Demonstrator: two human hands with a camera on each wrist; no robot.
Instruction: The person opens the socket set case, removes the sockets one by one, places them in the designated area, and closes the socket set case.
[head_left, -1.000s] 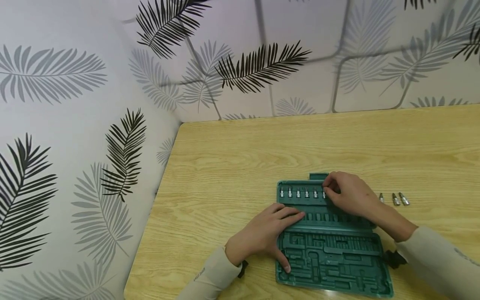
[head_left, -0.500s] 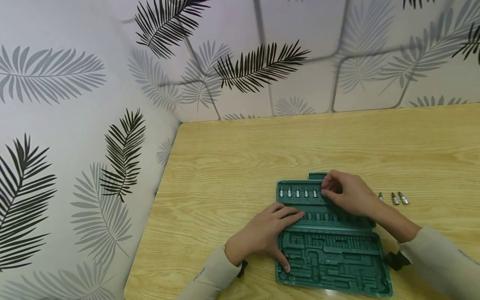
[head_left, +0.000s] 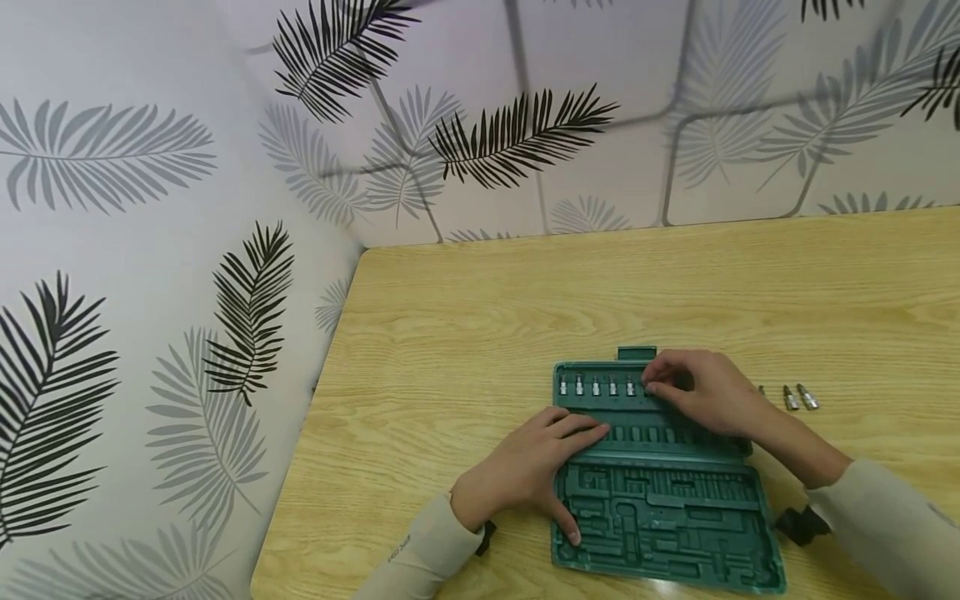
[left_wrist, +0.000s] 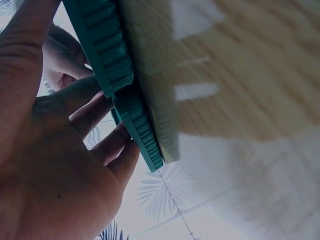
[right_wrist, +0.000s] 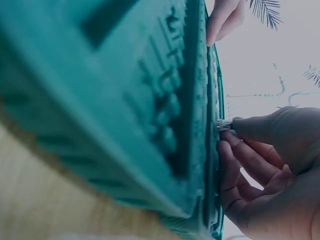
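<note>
Pinching silvery, shiny bit point(right_wrist: 224, 124) (partly hidden): right grip point(head_left: 703, 390).

The case point(head_left: 667, 533) is ridged plastic, the bits point(head_left: 807, 397) shiny metal, the table point(head_left: 450, 333) glossy wood-grain, the sleeves point(head_left: 431, 537) matt cloth.

Wrist views dim; pale glare on tabletop point(left_wrist: 250, 60).

Small dark lettering point(head_left: 399, 548) on the left sleeve point(head_left: 431, 533), unreadable.
</note>
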